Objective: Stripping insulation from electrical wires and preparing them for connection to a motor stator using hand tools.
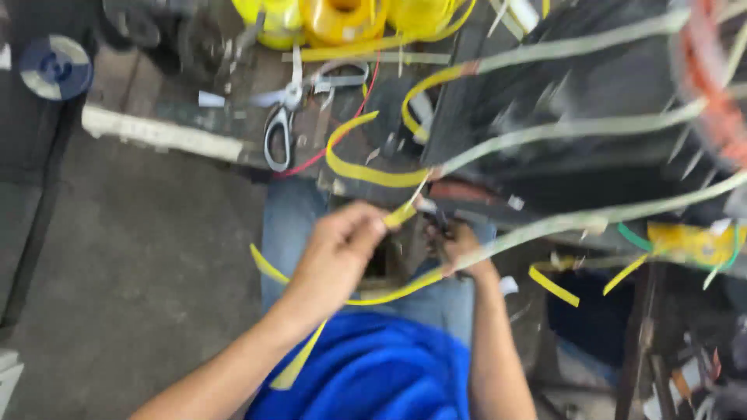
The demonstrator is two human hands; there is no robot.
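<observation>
The left hand (338, 241) is pinching a thin yellow plastic strip (399, 215), the right hand (459, 245) is gripping a pale strip (545, 225), and tugging could tangle them.

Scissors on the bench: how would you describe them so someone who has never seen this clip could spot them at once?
Start at the yellow rolls along the top edge, at the far side of the bench. Just below and left of them lie the scissors, blades pointing away, loops toward the person. Their pale metal blades and dark-lined loop handles stand out among the yellow strips.
</observation>
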